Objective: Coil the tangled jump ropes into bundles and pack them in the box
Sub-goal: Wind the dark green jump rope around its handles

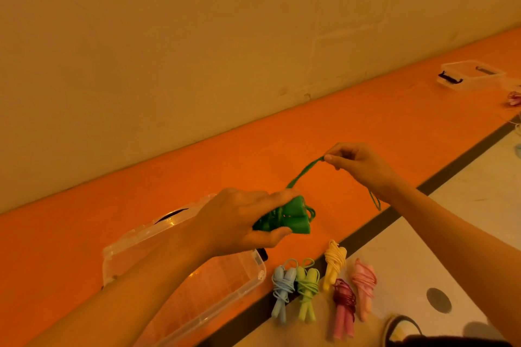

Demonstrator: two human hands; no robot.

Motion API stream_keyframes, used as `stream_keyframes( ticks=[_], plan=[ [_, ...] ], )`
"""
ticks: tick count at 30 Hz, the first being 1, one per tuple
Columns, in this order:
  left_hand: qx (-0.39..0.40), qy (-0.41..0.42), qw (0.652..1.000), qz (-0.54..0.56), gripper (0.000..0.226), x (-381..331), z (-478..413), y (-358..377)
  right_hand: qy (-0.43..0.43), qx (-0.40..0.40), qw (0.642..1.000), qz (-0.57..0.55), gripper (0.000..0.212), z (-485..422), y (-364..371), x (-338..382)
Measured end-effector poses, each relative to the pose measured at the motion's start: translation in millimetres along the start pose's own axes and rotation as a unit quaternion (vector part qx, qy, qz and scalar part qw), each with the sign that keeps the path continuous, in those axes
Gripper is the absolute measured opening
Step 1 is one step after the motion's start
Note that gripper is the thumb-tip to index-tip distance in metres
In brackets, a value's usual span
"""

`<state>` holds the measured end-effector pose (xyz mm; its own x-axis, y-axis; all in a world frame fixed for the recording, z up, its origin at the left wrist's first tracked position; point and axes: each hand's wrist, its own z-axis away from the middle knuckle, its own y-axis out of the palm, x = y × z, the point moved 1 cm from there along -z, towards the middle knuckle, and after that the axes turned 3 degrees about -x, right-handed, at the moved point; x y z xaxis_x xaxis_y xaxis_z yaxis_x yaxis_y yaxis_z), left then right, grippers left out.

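The person's left forearm (118, 298) is closest, reaching in from the lower left over a clear plastic box (225, 301) that sits open on the orange floor (366, 110) with nothing packed inside that I can see. The left hand (239, 222) is above the box's far corner, fingers and thumb curled tight round the two handles of a green jump rope (296, 220). Some of its cord is already looped about the handles.

Just right of the box, five finished bundles lie close together where a dark strip (451, 172) divides the orange from a white mat (479, 205). There is a blue one (282, 287), a light green one (307, 287) touching it, a yellow one (334, 262) set a little further back, a dark red and pink one (344, 307) and a pale pink one (363, 284).

From the handles the green cord (303, 173) runs taut, up and to the right. The right hand (361, 163) pinches it between thumb and fingertips, the other fingers curled in, and a loose end hangs below the wrist.

Far off to the right, near the wall (197, 36), stands a second clear box (470, 76) with black clips. Something pink (514, 98) lies at the very edge, too cut off to make out.
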<state>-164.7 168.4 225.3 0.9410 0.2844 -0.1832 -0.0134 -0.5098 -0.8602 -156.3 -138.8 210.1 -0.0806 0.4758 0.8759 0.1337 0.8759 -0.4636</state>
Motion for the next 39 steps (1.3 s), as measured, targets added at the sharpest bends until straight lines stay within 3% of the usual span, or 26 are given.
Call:
stream_keyframes(
  ticks=[4,8,13,17,23,27,30,34,39],
  plan=[
    [0.022,0.046,0.999,-0.016,0.051,-18.0,-7.5,11.0,-0.012,-0.010,0.999,0.037,0.013,-2.9,16.1,-5.8],
    [0.013,0.032,0.998,0.044,0.051,-24.3,-7.3,19.4,-0.011,0.003,0.998,0.060,0.023,-3.8,30.1,-17.5],
    [-0.057,-0.084,0.989,0.104,0.050,-20.0,-2.7,15.7,0.015,0.035,0.998,0.056,0.020,-0.4,37.7,-37.0],
    [-0.087,-0.173,0.971,0.143,0.042,-10.1,3.4,10.4,0.031,0.052,0.996,0.058,0.030,2.5,38.9,-48.1],
    [-0.177,-0.310,0.892,0.278,0.029,3.1,4.3,2.4,0.001,0.126,0.988,0.089,0.016,16.2,57.4,-47.6],
    [-0.212,-0.353,0.882,0.230,0.026,20.6,5.1,-2.6,-0.027,0.187,0.974,0.122,0.017,29.9,75.1,-32.0],
    [-0.201,-0.385,0.880,0.194,0.025,36.2,10.2,-3.1,-0.104,0.235,0.950,0.180,0.019,43.0,91.7,-13.2],
    [-0.137,-0.433,0.882,0.123,0.032,56.3,23.8,2.5,-0.211,0.249,0.916,0.232,0.025,55.3,109.7,16.5],
    [-0.038,-0.437,0.899,0.002,0.044,66.6,33.4,14.3,-0.277,0.273,0.893,0.224,0.025,62.2,115.1,57.5]
  ],
)
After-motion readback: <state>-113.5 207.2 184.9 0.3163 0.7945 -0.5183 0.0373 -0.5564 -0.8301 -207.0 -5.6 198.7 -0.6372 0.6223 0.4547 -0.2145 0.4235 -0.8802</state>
